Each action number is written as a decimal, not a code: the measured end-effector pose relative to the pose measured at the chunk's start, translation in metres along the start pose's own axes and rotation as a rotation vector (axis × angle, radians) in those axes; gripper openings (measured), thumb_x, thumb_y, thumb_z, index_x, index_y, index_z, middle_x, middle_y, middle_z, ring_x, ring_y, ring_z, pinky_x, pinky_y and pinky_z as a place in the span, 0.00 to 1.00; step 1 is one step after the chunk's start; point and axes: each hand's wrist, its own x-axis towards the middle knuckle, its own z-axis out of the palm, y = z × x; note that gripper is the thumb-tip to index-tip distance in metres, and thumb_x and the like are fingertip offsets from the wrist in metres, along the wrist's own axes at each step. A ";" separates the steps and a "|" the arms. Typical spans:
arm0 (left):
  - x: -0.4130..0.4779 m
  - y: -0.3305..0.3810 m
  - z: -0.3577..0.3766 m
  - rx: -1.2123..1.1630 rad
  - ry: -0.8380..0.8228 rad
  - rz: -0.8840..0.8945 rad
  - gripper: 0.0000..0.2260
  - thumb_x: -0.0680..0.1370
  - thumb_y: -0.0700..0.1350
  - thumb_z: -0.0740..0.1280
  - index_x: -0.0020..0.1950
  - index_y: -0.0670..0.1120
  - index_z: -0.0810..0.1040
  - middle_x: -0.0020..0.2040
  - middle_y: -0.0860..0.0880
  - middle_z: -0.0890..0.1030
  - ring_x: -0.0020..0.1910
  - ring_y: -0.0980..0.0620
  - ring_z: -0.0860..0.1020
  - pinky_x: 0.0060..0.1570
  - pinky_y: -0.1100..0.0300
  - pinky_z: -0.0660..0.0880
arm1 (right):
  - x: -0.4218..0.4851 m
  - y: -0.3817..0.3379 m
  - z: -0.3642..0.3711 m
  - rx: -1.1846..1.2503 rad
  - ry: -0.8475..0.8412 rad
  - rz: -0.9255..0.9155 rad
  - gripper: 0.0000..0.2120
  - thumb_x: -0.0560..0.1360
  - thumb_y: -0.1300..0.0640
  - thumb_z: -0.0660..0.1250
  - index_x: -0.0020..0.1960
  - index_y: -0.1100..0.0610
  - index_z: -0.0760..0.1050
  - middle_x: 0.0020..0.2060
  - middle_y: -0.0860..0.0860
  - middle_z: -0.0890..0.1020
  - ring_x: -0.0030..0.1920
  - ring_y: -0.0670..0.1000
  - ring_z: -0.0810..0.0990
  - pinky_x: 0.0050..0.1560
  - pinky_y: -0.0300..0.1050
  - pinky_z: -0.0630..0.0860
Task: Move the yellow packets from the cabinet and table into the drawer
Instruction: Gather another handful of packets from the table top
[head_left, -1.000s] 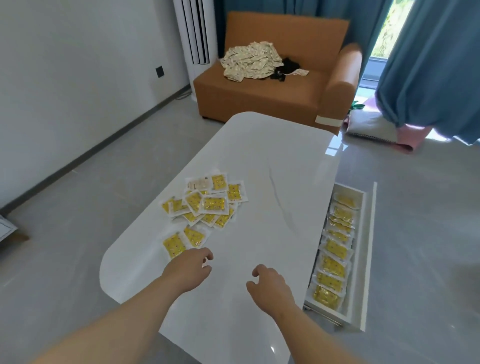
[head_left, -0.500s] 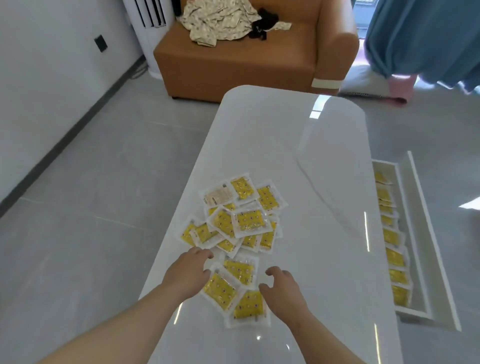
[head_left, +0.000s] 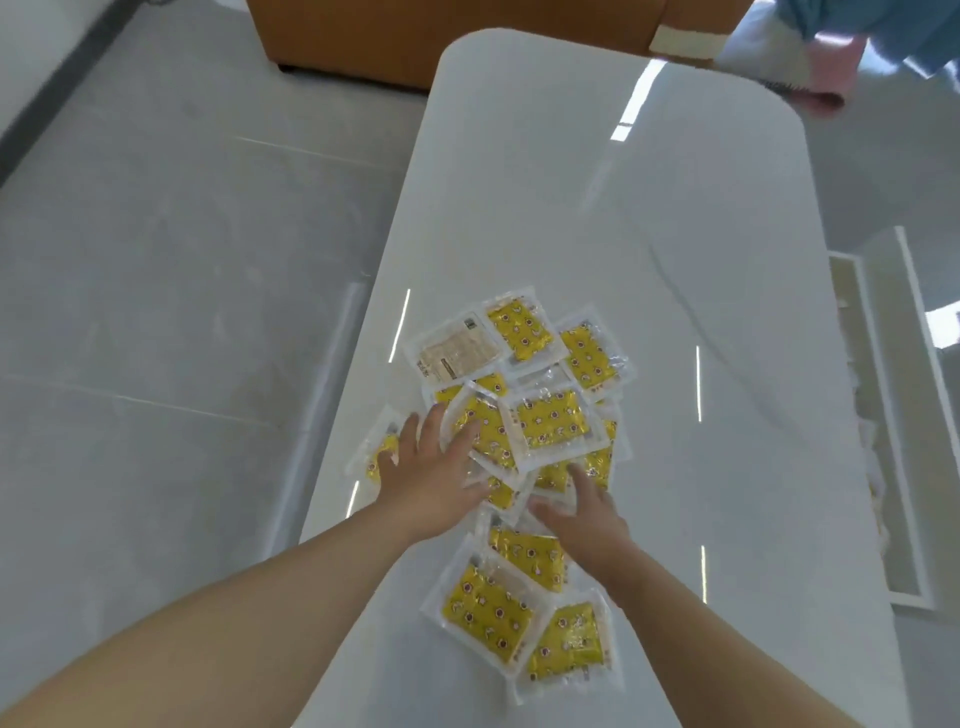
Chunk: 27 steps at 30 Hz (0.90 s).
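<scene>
Left hand (head_left: 431, 473): released, fingers straight and splayed, palm down, resting flat on the left side of the pile of yellow packets (head_left: 550, 423). The little finger reaches a packet at the pile's left edge. The forearm comes in from near left.

Right hand (head_left: 587, 519): also released, fingers straight, tips touching the pile's near edge, thumb pointing left toward the other hand. The forearm comes in from near right. Neither hand is lifting anything.

The pile lies mid-worktop (head_left: 623, 234), with packets overlapping and tilted. One flipped packet (head_left: 457, 356) at far left shows a pale printed back. Three near packets (head_left: 488, 610) lie overlapped between the forearms, close to the near edge, one partly under the right wrist.

The drawer (head_left: 910, 395) is pulled out on the right side of the worktop, below its edge. Its contents are pale and blurred; can't tell what is inside.

An orange sofa (head_left: 467, 47) stands at the far end. Grey tile floor (head_left: 156, 260) on the left.
</scene>
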 end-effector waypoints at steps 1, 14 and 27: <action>0.012 -0.001 0.002 -0.044 0.015 -0.069 0.31 0.78 0.59 0.57 0.76 0.61 0.44 0.76 0.52 0.34 0.76 0.44 0.36 0.71 0.38 0.46 | 0.014 -0.003 -0.004 0.043 0.120 0.023 0.37 0.75 0.40 0.63 0.77 0.46 0.48 0.76 0.53 0.54 0.74 0.60 0.58 0.71 0.62 0.59; 0.093 0.015 0.026 -0.170 0.176 -0.379 0.37 0.70 0.67 0.65 0.73 0.61 0.51 0.73 0.49 0.57 0.73 0.45 0.55 0.66 0.42 0.56 | 0.118 -0.034 -0.006 -0.080 0.353 0.102 0.44 0.66 0.34 0.70 0.73 0.44 0.51 0.73 0.54 0.52 0.72 0.62 0.52 0.63 0.67 0.62; 0.090 0.017 0.002 -0.530 0.338 -0.269 0.11 0.77 0.46 0.66 0.56 0.47 0.68 0.49 0.49 0.75 0.49 0.47 0.74 0.44 0.58 0.67 | 0.116 -0.010 -0.026 0.193 0.321 -0.198 0.12 0.71 0.53 0.71 0.49 0.52 0.68 0.47 0.50 0.72 0.49 0.54 0.74 0.46 0.47 0.71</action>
